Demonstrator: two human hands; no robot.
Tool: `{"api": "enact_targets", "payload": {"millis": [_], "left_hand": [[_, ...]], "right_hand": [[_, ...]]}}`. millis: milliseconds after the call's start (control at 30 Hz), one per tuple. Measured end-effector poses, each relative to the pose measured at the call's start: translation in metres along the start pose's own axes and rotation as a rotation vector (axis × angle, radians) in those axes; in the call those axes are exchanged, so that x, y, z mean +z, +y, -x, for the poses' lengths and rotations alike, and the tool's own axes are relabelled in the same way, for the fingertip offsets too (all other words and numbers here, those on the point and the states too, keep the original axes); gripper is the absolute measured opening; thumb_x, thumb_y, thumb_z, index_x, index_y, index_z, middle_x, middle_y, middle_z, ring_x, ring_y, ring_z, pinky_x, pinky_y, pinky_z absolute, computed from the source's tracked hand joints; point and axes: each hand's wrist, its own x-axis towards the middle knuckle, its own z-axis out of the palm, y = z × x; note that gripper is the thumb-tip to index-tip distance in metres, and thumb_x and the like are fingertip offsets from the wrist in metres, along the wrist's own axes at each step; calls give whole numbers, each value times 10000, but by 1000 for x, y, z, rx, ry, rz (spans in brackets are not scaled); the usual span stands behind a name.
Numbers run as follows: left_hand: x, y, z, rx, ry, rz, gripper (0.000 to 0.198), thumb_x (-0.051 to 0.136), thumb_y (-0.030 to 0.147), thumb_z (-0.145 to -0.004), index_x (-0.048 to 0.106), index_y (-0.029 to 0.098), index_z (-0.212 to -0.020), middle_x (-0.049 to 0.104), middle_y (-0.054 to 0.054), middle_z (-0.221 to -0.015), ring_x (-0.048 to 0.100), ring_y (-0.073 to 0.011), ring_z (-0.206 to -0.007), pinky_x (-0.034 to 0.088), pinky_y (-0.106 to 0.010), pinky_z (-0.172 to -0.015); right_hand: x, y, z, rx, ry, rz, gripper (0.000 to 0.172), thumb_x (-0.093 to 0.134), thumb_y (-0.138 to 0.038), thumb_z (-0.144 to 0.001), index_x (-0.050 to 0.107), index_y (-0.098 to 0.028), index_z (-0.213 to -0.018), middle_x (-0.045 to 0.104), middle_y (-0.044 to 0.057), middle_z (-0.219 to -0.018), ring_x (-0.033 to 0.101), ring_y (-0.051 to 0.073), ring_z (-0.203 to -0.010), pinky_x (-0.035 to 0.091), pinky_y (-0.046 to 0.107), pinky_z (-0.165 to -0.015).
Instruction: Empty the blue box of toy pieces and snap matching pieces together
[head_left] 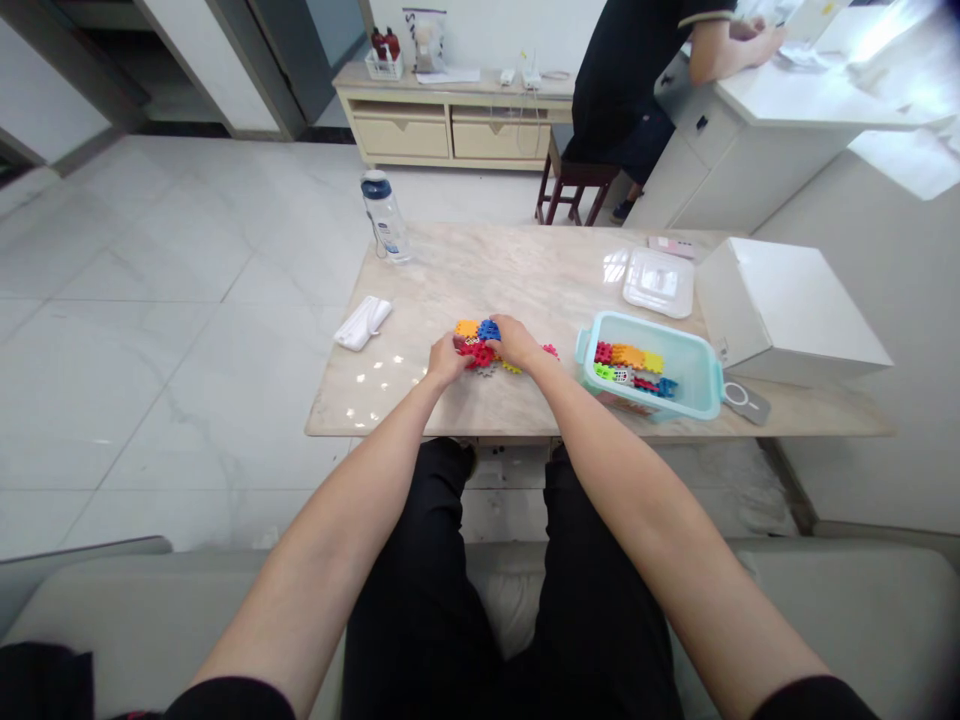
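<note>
Small notched plastic building blocks lie together on the table in front of me. My left hand (448,362) pinches the left edge of a red notched block (480,356). From the right, my right hand (514,341) has its thumb and fingers closed on a blue notched block (489,330), just above the red one. An orange block (466,328) sits beside the blue block, at the back of the cluster. A yellow block (511,367) and a pinkish-red block (552,351) are partly covered by my right hand and forearm. Whether the blocks are locked together I cannot tell.
To the right, a light-blue bin (697,385) holds several coloured blocks. Around it are a clear plastic lid (660,283), a white box (810,310) and a grey phone-like object (747,402). A water bottle (386,220) and folded white cloth (363,323) stand left. Another person (626,80) sits beyond.
</note>
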Motion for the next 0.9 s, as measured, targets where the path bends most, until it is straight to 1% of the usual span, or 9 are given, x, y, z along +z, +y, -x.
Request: {"api": "enact_targets", "payload": {"millis": [67, 167, 233, 367, 467, 600, 700, 800, 900], "left_hand": [[0, 0, 0, 9, -11, -24, 405, 894, 154, -743, 750, 173, -1120, 830, -117, -1193, 776, -274, -1078, 598, -361, -991], [2, 2, 0, 33, -26, -63, 351, 871, 174, -784, 777, 166, -1122, 838, -130, -1201, 787, -282, -1072, 604, -373, -1000], [3, 3, -1, 56, -29, -92, 303, 847, 172, -808, 795, 166, -1106, 839, -142, -1216, 788, -297, -1099, 597, -390, -1037], [4, 4, 1, 112, -14, -140, 301, 791, 133, -844, 807, 158, -1144, 825, -163, -1278, 779, -308, -1166, 569, -394, -1100], [-1, 3, 4, 134, 6, -162, 304, 764, 135, -874, 795, 156, -1176, 826, -156, -1248, 778, -300, -1148, 578, -394, -1084], [-12, 9, 11, 164, 96, -194, 286, 669, 151, -956, 764, 168, -1225, 787, -160, -1294, 747, -298, -1192, 559, -431, -1122], [-17, 23, 18, 263, 160, -213, 247, 603, 157, -1007, 753, 198, -1199, 760, -138, -1293, 743, -266, -1152, 553, -416, -1120], [-15, 43, 26, 352, 190, -208, 189, 586, 200, -1051, 750, 210, -1143, 770, -116, -1217, 749, -247, -1051, 570, -394, -1061], [-6, 64, 34, 396, 188, -210, 176, 584, 245, -1083, 752, 221, -1131, 784, -108, -1197, 747, -257, -1083, 568, -389, -1038]], "right_hand": [[7, -1, 1, -13, -22, 5, 625, 657, -244, -1066, 520, -96, -1658, 533, 221, -1723, 510, 308, -1609, 369, 430, -1352], [17, -2, 7, 3, -85, 58, 792, 662, -388, -1077, 374, -97, -1754, 344, 231, -1838, 334, 372, -1713, 291, 525, -1391], [22, -4, 11, 42, -129, 109, 855, 608, -480, -1099, 277, -119, -1799, 242, 206, -1880, 245, 398, -1744, 236, 568, -1406], [25, -12, 17, 101, -184, 159, 849, 511, -536, -1127, 220, -143, -1822, 164, 170, -1904, 165, 420, -1760, 171, 597, -1416], [21, -16, 18, 60, -213, 148, 885, 532, -535, -1118, 198, -118, -1824, 144, 185, -1904, 140, 391, -1770, 155, 555, -1424], [7, -15, 19, -2, -149, 134, 833, 537, -477, -1125, 254, -89, -1806, 205, 194, -1893, 193, 370, -1759, 181, 528, -1421], [-10, -10, 22, -32, -66, 121, 753, 588, -375, -1094, 377, -86, -1757, 328, 194, -1854, 313, 390, -1701, 282, 552, -1385], [-31, -1, 29, -101, 54, 71, 625, 567, -322, -1093, 512, -93, -1671, 525, 191, -1734, 459, 388, -1580, 399, 543, -1317], [-52, 9, 42, -143, 176, 23, 520, 542, -288, -1102, 593, -116, -1590, 644, 188, -1606, 539, 350, -1486, 451, 510, -1278]]}}
